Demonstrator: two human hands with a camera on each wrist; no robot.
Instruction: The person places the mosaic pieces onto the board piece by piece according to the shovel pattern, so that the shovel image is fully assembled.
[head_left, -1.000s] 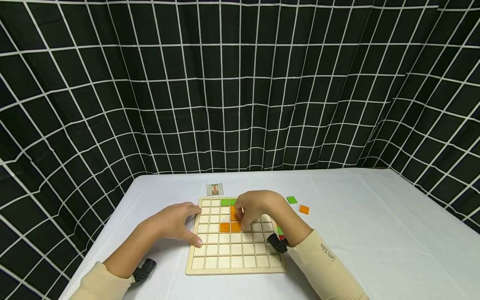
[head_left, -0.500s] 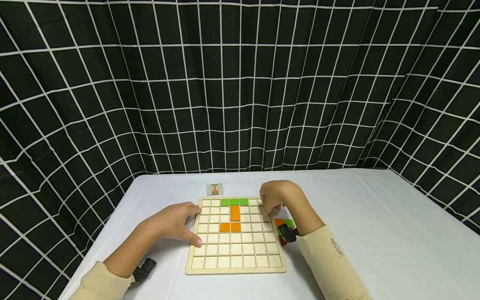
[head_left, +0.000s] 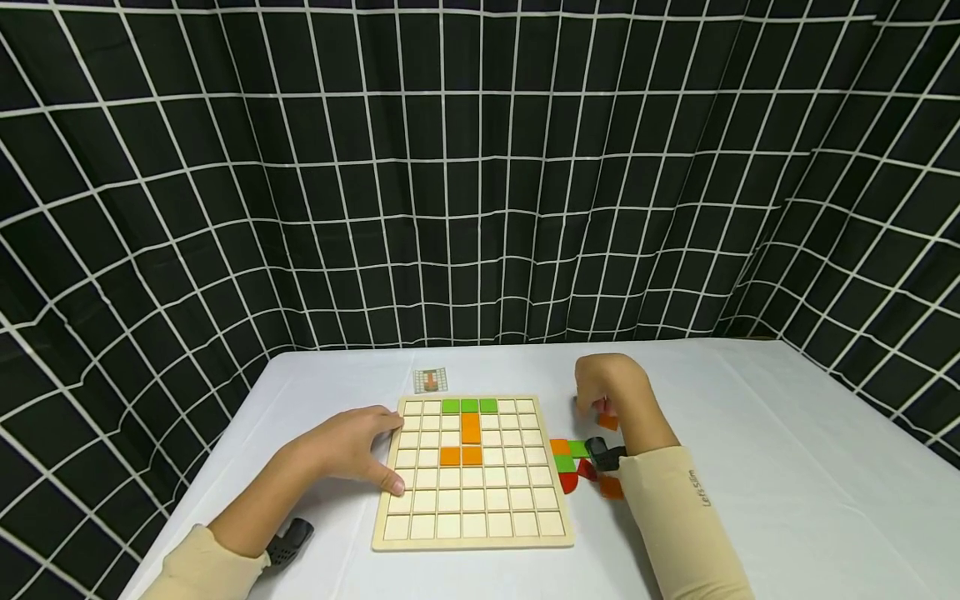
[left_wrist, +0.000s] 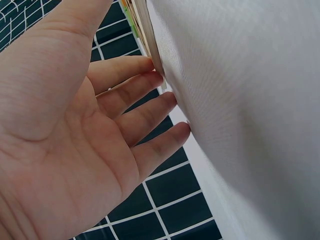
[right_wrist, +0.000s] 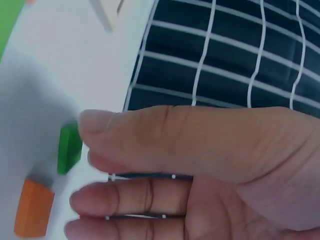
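Observation:
A square wooden grid board [head_left: 472,500] lies on the table. It holds three green tiles [head_left: 469,406] in its far row, a longer orange piece [head_left: 470,428] below the middle one, and two orange squares [head_left: 461,456] farther down. My left hand [head_left: 345,446] rests at the board's left edge, thumb spread and fingers extended in the left wrist view. Right of the board, my right hand [head_left: 617,392] reaches down over loose tiles. In the right wrist view its thumb tip is beside a green tile [right_wrist: 70,147], near an orange tile [right_wrist: 34,209]; nothing is visibly held.
Loose green [head_left: 565,463], orange and red pieces [head_left: 568,482] lie beside the board's right edge, some partly under the right wrist. A small printed grid card [head_left: 431,381] lies behind the board. A black gridded curtain [head_left: 480,208] stands behind the table.
My right hand has left the board and moved right to the loose tiles. The third green tile, earlier hidden by that hand, shows in the far row. My left hand stays put.

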